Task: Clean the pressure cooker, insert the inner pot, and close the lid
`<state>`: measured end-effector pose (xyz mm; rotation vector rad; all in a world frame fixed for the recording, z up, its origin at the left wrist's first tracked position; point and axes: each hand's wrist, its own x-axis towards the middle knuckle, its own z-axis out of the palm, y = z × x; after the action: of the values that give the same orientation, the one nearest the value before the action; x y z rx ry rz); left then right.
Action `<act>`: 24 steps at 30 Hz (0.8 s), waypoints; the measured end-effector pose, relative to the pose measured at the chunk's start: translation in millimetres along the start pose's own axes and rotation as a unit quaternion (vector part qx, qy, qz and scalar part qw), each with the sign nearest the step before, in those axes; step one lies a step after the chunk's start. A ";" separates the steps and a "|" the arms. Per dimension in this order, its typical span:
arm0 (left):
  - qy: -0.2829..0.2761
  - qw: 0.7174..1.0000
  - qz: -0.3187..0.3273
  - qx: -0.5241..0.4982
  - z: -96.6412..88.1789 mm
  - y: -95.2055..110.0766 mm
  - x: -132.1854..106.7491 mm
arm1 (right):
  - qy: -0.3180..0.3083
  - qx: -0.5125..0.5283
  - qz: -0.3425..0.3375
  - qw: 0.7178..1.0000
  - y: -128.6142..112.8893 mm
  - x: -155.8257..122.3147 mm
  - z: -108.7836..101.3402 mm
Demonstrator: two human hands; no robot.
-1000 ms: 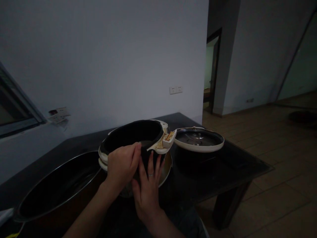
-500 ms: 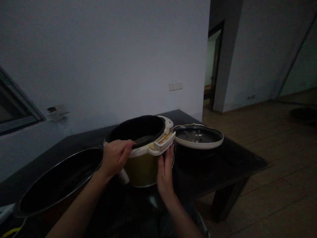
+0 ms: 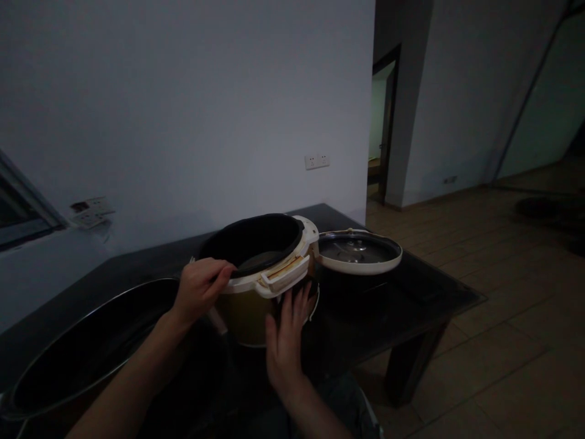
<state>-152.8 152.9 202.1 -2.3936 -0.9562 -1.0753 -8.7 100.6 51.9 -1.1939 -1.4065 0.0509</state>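
Observation:
A rice cooker [image 3: 247, 314] with a gold-coloured body, a worn white rim and a dark inner pot [image 3: 251, 241] stands on the dark table. My left hand [image 3: 201, 289] is closed over the near left part of its rim, thumb along the top edge. Fingers spread, my right hand [image 3: 287, 341] lies against the cooker's lower right side, below the white projecting piece [image 3: 286, 275]. Just right of the cooker is a round lid [image 3: 359, 267] with a pale rim and shiny inside; whether it is joined to the cooker, I cannot tell.
A large dark oval basin [image 3: 91, 329] with a shiny rim stands at the left. The black table [image 3: 411, 305] ends at a corner on the right, above a tiled floor [image 3: 512, 341]. A white wall with a socket [image 3: 317, 161] rises behind.
The cooker has turned, bringing its white projecting piece leftward and nearer the front. My right hand has shifted left along the side with its fingers more spread. The whole view has shifted slightly.

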 end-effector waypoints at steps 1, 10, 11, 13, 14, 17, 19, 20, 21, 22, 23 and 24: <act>-0.002 1.000 -0.009 -0.004 -1.2 -0.3 -0.1 | 0.009 0.016 0.009 1.000 4.3 5.1 -2.5; 0.014 0.999 -0.049 -0.016 -10.5 -1.2 -5.8 | -0.016 0.126 0.072 0.989 12.0 39.1 -21.3; 0.017 0.998 -0.053 -0.011 -10.2 -0.9 -6.8 | -0.019 0.141 0.084 0.986 12.3 43.2 -23.3; 0.028 0.998 -0.052 -0.002 -9.1 -0.1 -8.9 | -0.027 0.171 0.099 0.980 13.9 51.0 -26.5; 0.033 0.998 -0.049 0.003 -8.4 0.4 -9.9 | -0.033 0.186 0.102 0.977 15.3 54.3 -27.6; 0.049 0.998 -0.045 0.022 -6.1 1.7 -12.4 | -0.053 0.218 0.095 0.970 20.7 61.7 -28.7; 0.055 0.997 -0.050 0.031 -4.5 2.3 -13.5 | -0.058 0.230 0.085 0.968 24.3 65.5 -27.9; 0.057 0.996 -0.055 0.034 -3.8 2.6 -13.7 | -0.057 0.233 0.083 0.967 25.7 67.1 -27.2; 0.056 0.996 -0.060 0.037 -3.1 3.0 -13.8 | -0.055 0.235 0.083 0.967 26.5 68.2 -26.2; 0.054 0.996 -0.066 0.039 -2.6 3.5 -13.8 | -0.052 0.234 0.083 0.967 26.7 68.2 -24.8; 0.051 0.995 -0.072 0.042 -2.2 3.9 -13.6 | -0.047 0.228 0.083 0.969 25.9 66.4 -23.1; 0.047 0.995 -0.077 0.045 -2.0 4.5 -13.4 | -0.040 0.217 0.087 0.972 24.1 62.2 -20.9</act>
<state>-157.2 142.8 193.1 -2.2056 -1.1467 -1.1618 37.8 140.1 86.0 -0.9507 -1.2731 0.5089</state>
